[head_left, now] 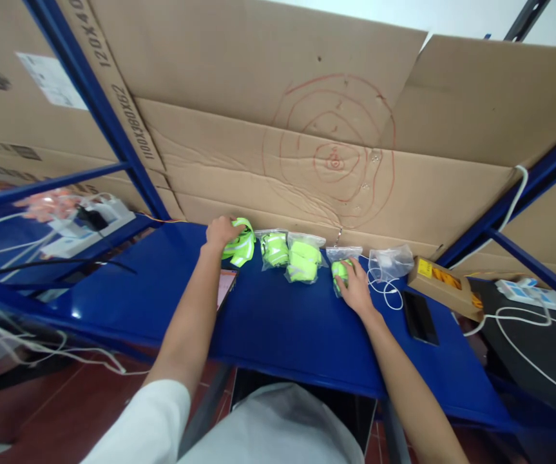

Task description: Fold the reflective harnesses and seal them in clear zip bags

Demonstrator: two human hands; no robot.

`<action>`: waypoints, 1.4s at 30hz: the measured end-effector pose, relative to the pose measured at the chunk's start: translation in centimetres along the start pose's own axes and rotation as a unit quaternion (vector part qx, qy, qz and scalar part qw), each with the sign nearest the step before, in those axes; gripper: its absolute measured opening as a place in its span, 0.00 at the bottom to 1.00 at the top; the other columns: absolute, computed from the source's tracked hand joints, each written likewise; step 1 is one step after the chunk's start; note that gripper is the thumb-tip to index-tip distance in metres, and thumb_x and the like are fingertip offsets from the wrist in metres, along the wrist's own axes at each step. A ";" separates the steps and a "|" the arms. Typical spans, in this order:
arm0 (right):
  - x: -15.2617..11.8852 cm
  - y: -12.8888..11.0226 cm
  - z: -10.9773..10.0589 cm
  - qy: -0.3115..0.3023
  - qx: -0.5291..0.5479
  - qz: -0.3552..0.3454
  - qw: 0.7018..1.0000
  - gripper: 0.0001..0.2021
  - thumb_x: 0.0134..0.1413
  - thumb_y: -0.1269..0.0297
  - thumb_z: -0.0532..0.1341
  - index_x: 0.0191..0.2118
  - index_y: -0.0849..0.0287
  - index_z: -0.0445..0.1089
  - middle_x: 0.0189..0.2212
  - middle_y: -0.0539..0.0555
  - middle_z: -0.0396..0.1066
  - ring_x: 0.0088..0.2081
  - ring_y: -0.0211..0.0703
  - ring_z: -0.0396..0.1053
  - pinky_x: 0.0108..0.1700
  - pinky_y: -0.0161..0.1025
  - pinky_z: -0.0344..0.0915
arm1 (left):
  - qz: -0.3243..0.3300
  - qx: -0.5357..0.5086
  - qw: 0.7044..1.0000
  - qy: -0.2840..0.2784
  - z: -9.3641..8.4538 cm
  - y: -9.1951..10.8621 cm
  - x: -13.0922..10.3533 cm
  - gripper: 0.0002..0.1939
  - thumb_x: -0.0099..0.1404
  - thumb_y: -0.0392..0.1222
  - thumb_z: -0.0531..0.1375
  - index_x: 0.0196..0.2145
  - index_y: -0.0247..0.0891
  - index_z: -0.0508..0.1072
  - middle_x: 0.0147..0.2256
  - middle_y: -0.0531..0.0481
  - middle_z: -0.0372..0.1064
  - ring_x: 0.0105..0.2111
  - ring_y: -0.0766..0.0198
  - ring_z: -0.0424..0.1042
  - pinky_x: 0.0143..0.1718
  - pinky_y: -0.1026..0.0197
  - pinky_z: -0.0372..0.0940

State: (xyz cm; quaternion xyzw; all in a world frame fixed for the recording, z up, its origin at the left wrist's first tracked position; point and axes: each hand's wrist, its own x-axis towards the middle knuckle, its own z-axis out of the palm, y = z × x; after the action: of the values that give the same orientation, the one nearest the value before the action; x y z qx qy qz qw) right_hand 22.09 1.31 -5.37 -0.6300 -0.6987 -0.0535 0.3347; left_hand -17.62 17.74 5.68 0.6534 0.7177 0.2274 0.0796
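Fingers of left hand (pixel 220 232) partly curled, thumb over loose neon-yellow reflective fabric straps (pixel 241 246), eleven o'clock; grip unclear. Right hand (pixel 356 290) closed round clear plastic bag of neon-yellow fabric (pixel 337 266), one o'clock. Best: gather straps snugly, squeeze bag lightly.

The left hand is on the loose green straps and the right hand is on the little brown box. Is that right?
Not quite: the right hand is on a green bundle in a clear bag, not on the little brown box, as the head view shows. The left hand is on the loose green straps, as you said.
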 end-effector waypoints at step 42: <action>11.3 -5.9 -9.7 -0.180 0.395 0.072 0.898 0.43 0.45 0.51 0.77 0.66 0.46 0.63 0.62 0.54 0.71 0.58 0.55 0.74 0.57 0.51 0.75 | 0.376 -0.501 0.772 -0.108 1.3 15.9 -8.1 0.25 0.64 0.52 0.70 0.52 0.36 0.72 0.52 0.43 0.74 0.50 0.56 0.74 0.53 0.56 0.68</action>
State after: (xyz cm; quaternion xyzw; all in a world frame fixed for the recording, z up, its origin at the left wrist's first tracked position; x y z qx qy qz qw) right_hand 20.80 4.91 10.18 -0.4933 -0.6633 0.3657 0.4277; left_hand -1.63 10.79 9.92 0.7588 0.1865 0.4944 0.3808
